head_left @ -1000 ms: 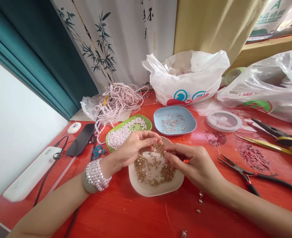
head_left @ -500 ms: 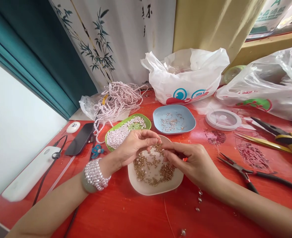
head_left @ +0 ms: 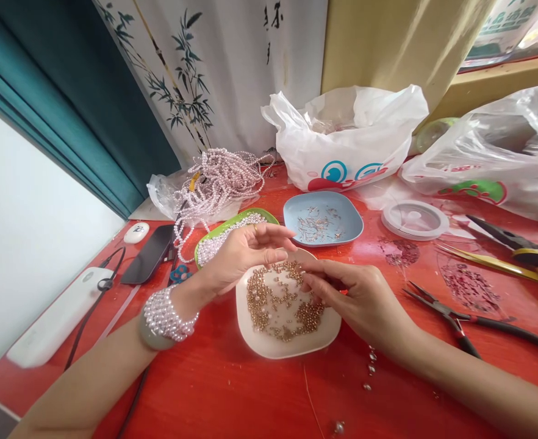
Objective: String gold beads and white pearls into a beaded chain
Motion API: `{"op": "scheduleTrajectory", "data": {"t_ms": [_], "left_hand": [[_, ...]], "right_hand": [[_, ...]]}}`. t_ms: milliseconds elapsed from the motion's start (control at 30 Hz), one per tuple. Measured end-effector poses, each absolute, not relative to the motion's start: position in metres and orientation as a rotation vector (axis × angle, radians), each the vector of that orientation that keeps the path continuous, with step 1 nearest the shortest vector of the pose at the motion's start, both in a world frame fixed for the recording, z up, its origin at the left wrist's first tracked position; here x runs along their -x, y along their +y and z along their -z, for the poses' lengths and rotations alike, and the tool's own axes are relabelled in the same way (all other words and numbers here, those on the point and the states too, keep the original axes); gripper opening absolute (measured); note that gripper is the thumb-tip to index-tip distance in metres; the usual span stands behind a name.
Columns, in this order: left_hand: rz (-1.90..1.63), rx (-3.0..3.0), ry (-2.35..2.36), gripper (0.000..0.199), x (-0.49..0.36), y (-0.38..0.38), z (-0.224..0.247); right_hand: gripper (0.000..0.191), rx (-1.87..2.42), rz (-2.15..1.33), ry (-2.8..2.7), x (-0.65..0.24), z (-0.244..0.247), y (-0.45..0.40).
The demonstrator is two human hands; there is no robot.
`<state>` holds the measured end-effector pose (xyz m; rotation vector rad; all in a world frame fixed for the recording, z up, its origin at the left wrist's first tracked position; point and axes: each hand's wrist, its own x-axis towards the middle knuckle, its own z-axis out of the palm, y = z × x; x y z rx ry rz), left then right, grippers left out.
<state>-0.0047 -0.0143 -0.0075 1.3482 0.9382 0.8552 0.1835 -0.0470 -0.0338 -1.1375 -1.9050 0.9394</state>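
Over the cream dish [head_left: 251, 338] of gold beads [head_left: 257, 299] my left hand [head_left: 246, 253] hovers, thumb and fingers apart, nothing visible between them. A pearl-bead bracelet [head_left: 166, 317] circles its wrist. My right hand [head_left: 351, 299] is pinched at the dish's right side. A beaded string [head_left: 371, 369] runs out from beneath it, with a few shiny beads toward the table's front; the part in the fingertips is too small to make out clearly. Behind my left hand is a green dish [head_left: 271, 216] of pale pearl beads [head_left: 209, 250].
A blue dish [head_left: 354, 235] with small metal pins sits behind. Pearl strands [head_left: 223, 177] are heaped at back left. On the right lie black pliers [head_left: 452, 314], tweezers [head_left: 488, 262], yellow-handled pliers [head_left: 525, 253] and a round clear case [head_left: 415, 219]. Plastic bags [head_left: 351, 146] stand behind.
My left hand has opened its pinch and drawn slightly away from my right fingertips. My right hand stays pinched in nearly the same place.
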Motion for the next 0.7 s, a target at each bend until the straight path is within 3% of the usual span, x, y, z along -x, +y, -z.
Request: {"op": "scheduleTrajectory", "data": {"t_ms": [167,333,500,700], "left_hand": [[-0.474,-1.788,1.11,0.012,0.015,-0.012,-0.007],[-0.041,-2.096,1.037,0.016,0.02,-0.018,-0.017],[0.123,-2.312,0.738,0.015,0.016,-0.023,-0.021],[0.201,-2.426,0.788,0.015,0.011,-0.026,-0.016]], "right_hand": [[0.023,1.112,-0.925,-1.895,-0.183,0.032,-0.049],[0.022,1.095,-0.827,-1.914,-0.184,0.029,-0.05],[0.021,1.091,-0.814,-1.911,-0.184,0.031,-0.049],[0.02,1.097,-0.833,-1.919,-0.184,0.031,-0.049]]}}
